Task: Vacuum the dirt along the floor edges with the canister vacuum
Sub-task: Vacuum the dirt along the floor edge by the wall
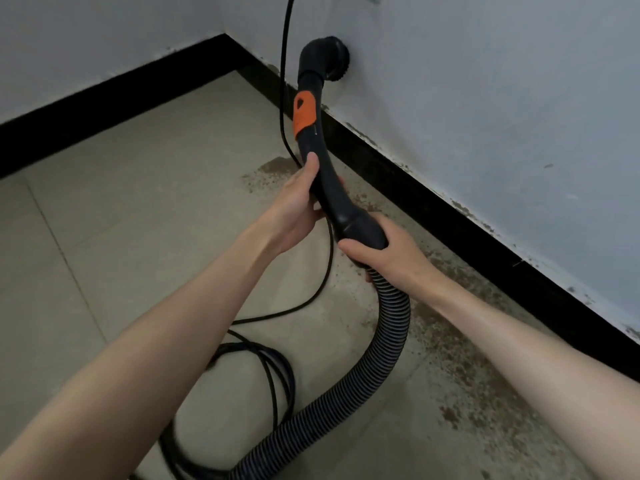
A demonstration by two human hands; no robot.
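Above both grips, brush nozzle [327,60] against wall, dirt [450,327] below

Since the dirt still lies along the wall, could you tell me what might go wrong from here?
1. The brush head is raised against the wall, well above the dirt, so nothing may be picked up until it is lowered.
2. The power cord hangs right beside the brush head and loops under both hands; it could snag.
3. The hose curves over the dirt and may smear it.
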